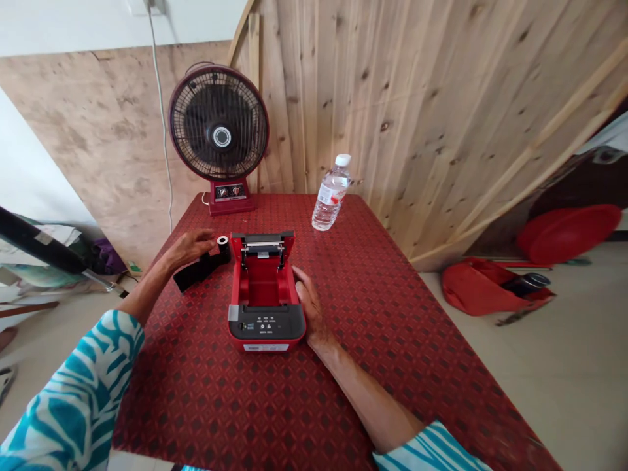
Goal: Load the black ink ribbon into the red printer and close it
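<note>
A red and dark-grey label printer [267,320] stands on the table with its lid [262,239] raised. Its red inner bay shows no roll inside. My right hand [311,306] is against the printer's right side, fingers curved along the casing. To the left of the printer lies a black roll [224,251] with a pale core, and a flat black strip [197,273] stretches leftward from it. My left hand [192,247] hovers beside this roll, its fingers stretched out and holding nothing. Whether the fingertips touch the roll, I cannot tell.
A dark red fan [219,124] stands at the table's back left. Toward the back right is a clear water bottle [331,196] with a white cap. A patterned red cloth [373,340] covers the table. Beyond it, a red bag [471,288] lies on the floor to the right.
</note>
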`<state>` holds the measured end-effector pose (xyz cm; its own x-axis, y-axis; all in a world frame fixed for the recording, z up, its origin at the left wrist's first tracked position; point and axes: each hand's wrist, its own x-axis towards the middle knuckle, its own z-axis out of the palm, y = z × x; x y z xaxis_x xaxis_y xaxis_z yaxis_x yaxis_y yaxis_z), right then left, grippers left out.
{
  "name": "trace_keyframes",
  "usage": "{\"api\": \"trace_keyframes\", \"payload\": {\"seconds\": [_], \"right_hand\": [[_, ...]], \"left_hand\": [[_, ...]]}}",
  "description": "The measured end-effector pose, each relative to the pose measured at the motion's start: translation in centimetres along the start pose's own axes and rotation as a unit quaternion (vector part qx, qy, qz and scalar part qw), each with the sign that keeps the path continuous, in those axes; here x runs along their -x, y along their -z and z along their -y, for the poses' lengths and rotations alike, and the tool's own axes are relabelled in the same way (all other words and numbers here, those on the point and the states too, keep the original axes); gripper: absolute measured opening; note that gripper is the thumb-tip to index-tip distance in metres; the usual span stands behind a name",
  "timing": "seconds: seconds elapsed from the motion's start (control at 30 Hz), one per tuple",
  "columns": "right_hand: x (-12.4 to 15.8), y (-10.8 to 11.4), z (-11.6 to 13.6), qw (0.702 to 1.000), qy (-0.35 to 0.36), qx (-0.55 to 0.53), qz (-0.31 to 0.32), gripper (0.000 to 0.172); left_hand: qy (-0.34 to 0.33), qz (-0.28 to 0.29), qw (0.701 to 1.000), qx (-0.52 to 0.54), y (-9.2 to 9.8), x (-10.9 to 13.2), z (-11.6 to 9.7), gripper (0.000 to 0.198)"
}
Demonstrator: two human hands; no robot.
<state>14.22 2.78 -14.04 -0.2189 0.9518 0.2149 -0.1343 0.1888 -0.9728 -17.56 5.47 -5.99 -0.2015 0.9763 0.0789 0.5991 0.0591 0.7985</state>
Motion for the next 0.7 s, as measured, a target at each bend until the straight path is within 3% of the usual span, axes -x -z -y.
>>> {"api": "trace_keyframes", "payload": {"seconds": [0.17, 0.3, 0.43, 0.53, 0.6, 0.7], "right_hand": [[0.0, 0.0, -0.2, 1.0, -0.007, -0.011, 0.002, 0.048], [-0.1, -0.1, -0.6, 1.0, -0.001, -0.019, 0.001, 0.045], [-0.1, -0.1, -0.7, 1.0, 0.008, -0.029, 0.002, 0.042], [-0.2, -0.1, -0.5, 1.0, 0.014, -0.025, 0.001, 0.043], [-0.2, -0.1, -0.5, 1.0, 0.017, -0.021, -0.002, 0.045], [-0.3, -0.2, -0.7, 1.0, 0.012, -0.023, -0.006, 0.046]], "left_hand": [[-0.025, 0.075, 0.986, -0.15, -1.7, -1.2, -1.7, 0.031], [-0.029, 0.082, 0.982, -0.167, -2.2, -1.1, -1.9, 0.03], [-0.012, 0.0, 1.0, -0.024, -1.1, -0.4, -1.9, 0.032], [-0.033, -0.067, 0.988, 0.137, 1.0, 1.4, -3.1, 0.036], [-0.033, -0.084, 0.977, 0.194, 2.4, 3.4, -4.6, 0.036], [-0.033, -0.034, 0.976, 0.213, 3.3, 6.9, -7.4, 0.04]]}}
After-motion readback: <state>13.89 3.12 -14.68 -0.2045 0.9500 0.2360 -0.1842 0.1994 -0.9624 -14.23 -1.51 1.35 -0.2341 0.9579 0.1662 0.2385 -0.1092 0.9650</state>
